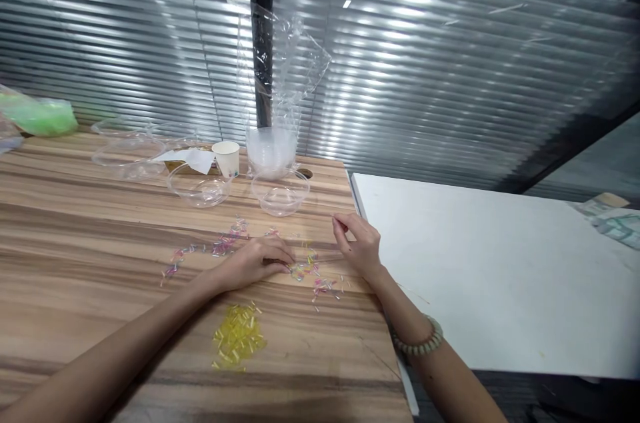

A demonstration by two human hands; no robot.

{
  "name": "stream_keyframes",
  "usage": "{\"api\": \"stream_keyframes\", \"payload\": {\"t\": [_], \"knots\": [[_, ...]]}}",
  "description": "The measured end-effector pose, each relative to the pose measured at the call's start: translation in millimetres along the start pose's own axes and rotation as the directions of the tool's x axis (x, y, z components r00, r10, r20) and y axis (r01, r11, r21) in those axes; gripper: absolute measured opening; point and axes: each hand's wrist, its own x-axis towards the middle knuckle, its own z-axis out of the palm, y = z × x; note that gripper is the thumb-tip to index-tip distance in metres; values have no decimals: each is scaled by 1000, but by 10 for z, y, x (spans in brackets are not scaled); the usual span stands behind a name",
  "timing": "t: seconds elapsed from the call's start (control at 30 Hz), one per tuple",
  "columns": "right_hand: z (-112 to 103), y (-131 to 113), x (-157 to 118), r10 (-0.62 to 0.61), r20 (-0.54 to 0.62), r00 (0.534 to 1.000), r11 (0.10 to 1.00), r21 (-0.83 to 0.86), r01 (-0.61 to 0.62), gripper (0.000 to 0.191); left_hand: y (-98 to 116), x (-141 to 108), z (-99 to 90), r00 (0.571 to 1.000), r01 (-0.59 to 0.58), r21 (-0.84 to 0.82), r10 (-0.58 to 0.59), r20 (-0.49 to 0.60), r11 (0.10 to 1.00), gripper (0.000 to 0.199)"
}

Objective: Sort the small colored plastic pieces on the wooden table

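My left hand (263, 258) rests on the wooden table, fingers drawn together beside a scatter of small, thin, multicoloured tube pieces (303, 270). Whatever its fingertips may hold is too small to make out. Just above the table's right part is my right hand (359, 243), with thumb and forefinger pinched together; anything between them cannot be seen. More pink, blue and purple pieces (227, 240) lie beyond and left of my left hand. Another few (326, 286) lie between the hands, closer to me. A pile of yellow tube pieces (239, 336) is nearer still.
Clear plastic bowls (281, 193) stand toward the back, with a bagged stack of clear containers (273, 150) behind. A paper cup (227, 158) stands beside a white sheet (193, 158). A green bag (50, 118) is far left. A white table (490, 263) adjoins the wooden one (60, 263).
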Motion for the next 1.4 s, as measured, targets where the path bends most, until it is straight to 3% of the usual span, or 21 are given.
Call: {"api": "stream_keyframes", "payload": {"t": [0.3,1.17,1.4], "knots": [[12,-50,-19,-84,75,994,996,0,84,14,-80,-13,-62,1000,-21,30,22,-18,999,24],[43,-41,-42,-89,59,994,996,0,90,18,-70,-42,0,998,41,24,-40,-47,999,31],[79,-80,-53,-84,106,991,996,2,84,17,-86,-48,12,998,39,12,-39,-44,999,30]]}}
